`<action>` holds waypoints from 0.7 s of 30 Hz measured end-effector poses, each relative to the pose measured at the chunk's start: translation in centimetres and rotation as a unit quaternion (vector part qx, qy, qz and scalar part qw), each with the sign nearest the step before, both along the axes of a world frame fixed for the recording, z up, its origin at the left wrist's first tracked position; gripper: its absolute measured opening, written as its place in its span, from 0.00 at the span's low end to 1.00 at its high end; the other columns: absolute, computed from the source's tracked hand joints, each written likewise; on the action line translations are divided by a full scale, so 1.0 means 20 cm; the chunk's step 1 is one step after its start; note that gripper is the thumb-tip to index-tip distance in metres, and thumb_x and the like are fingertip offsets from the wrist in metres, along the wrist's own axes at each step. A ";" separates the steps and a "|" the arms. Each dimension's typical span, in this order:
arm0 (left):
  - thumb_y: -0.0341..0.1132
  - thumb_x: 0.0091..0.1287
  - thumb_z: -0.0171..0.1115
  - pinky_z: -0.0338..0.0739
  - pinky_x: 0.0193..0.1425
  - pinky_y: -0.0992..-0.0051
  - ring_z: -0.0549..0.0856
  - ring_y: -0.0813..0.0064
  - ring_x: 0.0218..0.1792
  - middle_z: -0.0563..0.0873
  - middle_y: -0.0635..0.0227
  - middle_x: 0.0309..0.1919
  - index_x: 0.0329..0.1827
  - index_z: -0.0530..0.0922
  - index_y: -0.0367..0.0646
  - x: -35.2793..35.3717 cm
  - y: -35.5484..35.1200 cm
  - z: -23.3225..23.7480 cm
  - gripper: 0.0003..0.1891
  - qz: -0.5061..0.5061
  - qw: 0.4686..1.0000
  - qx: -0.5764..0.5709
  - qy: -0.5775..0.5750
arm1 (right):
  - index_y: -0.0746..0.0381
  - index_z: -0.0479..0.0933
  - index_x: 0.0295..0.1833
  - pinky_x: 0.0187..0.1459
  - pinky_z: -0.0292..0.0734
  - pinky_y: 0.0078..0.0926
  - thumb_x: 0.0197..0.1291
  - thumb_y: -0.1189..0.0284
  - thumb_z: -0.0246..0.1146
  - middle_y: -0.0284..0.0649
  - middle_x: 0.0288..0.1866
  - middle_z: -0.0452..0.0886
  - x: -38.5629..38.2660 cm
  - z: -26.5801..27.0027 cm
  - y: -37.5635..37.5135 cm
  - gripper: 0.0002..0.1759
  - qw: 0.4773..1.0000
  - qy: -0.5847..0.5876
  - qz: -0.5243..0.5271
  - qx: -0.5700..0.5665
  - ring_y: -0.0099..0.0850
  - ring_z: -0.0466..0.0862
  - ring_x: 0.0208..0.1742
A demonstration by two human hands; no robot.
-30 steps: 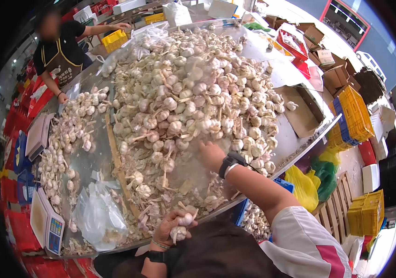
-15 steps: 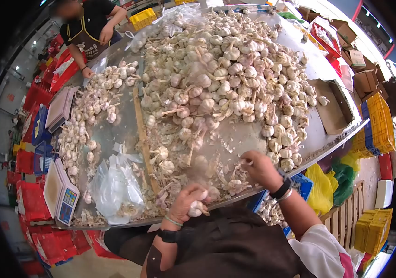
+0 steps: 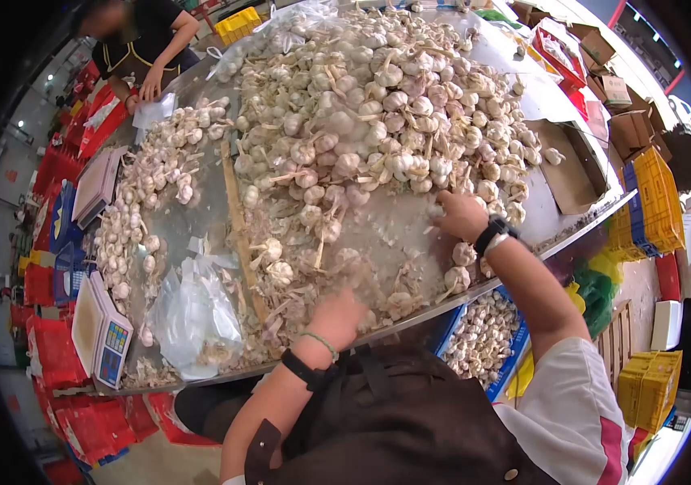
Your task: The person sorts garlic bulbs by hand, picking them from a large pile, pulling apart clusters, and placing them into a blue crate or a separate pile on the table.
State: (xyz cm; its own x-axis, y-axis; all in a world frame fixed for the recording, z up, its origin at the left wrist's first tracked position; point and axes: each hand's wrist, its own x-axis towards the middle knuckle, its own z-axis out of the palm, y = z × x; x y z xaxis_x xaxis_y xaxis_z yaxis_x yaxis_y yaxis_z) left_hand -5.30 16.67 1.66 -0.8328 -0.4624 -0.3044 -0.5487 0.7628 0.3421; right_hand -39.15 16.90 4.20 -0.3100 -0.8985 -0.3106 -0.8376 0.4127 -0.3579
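A heap of garlic bulbs (image 3: 394,97), stems on many of them, covers the metal table (image 3: 410,234). My left hand (image 3: 340,317) is smeared by motion over the near edge, among loose garlic skins (image 3: 293,311); its fingers and anything in them do not show clearly. Farther up, my right hand (image 3: 462,217) reaches to the lower edge of the heap. Its fingers are bent beside the bulbs, with blurred tips, and whether they grip one I cannot make out. Two loose bulbs (image 3: 458,280) lie just below that hand.
A wooden strip (image 3: 242,226) divides the table. Left of it are smaller garlic bulbs (image 3: 151,178), a clear plastic bag (image 3: 197,315) and two scales (image 3: 103,333). A blue crate of garlic (image 3: 487,339) stands below the near edge. Another person (image 3: 147,48) stands at the far left.
My right hand has moved up and away from me to the heap. My left hand has moved forward over the table; the garlic bulb seen in it before is no longer visible.
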 end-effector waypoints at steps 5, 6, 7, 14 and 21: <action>0.31 0.48 0.72 0.81 0.52 0.57 0.83 0.50 0.47 0.75 0.49 0.54 0.56 0.82 0.50 -0.03 -0.06 -0.03 0.27 -0.026 0.999 0.033 0.016 | 0.64 0.68 0.70 0.57 0.82 0.34 0.69 0.71 0.57 0.46 0.63 0.79 0.13 0.00 0.26 0.25 0.645 -0.745 -0.108 -0.131 0.35 0.85 0.56; 0.34 0.48 0.73 0.80 0.52 0.58 0.83 0.52 0.48 0.76 0.49 0.54 0.57 0.82 0.50 -0.02 -0.08 -0.02 0.28 -0.040 0.996 0.071 0.040 | 0.65 0.67 0.71 0.58 0.82 0.35 0.70 0.69 0.56 0.50 0.65 0.78 0.16 -0.01 0.31 0.26 0.587 -0.789 -0.137 -0.118 0.38 0.84 0.57; 0.38 0.49 0.74 0.80 0.53 0.61 0.84 0.56 0.47 0.76 0.52 0.52 0.57 0.82 0.47 -0.01 -0.10 -0.03 0.28 -0.052 0.994 0.059 0.071 | 0.65 0.68 0.69 0.57 0.82 0.34 0.70 0.67 0.57 0.50 0.66 0.77 0.21 0.03 0.34 0.25 0.529 -0.828 -0.157 -0.100 0.38 0.84 0.57; 0.39 0.59 0.71 0.84 0.50 0.66 0.88 0.65 0.41 0.84 0.56 0.48 0.64 0.75 0.37 0.16 -0.12 0.08 0.30 0.332 0.672 0.591 0.299 | 0.64 0.78 0.56 0.40 0.84 0.30 0.68 0.61 0.64 0.47 0.55 0.83 0.27 -0.07 0.32 0.20 0.732 -0.666 -0.144 0.019 0.35 0.86 0.51; 0.47 0.59 0.69 0.83 0.29 0.75 0.86 0.65 0.33 0.83 0.46 0.50 0.66 0.70 0.34 0.25 0.04 0.19 0.36 0.291 0.430 0.707 0.481 | 0.62 0.83 0.49 0.44 0.83 0.47 0.57 0.71 0.62 0.51 0.42 0.86 0.61 -0.03 0.25 0.14 0.921 0.000 0.377 0.101 0.50 0.88 0.44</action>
State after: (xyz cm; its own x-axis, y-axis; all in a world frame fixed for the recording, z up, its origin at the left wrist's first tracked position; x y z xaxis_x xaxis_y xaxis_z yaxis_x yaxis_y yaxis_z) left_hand -0.36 17.38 5.46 -0.7565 -0.5965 -0.2681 0.4071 -0.7504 0.5208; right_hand -26.92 21.83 3.54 0.3789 -0.7821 -0.4947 -0.9129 -0.2281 -0.3386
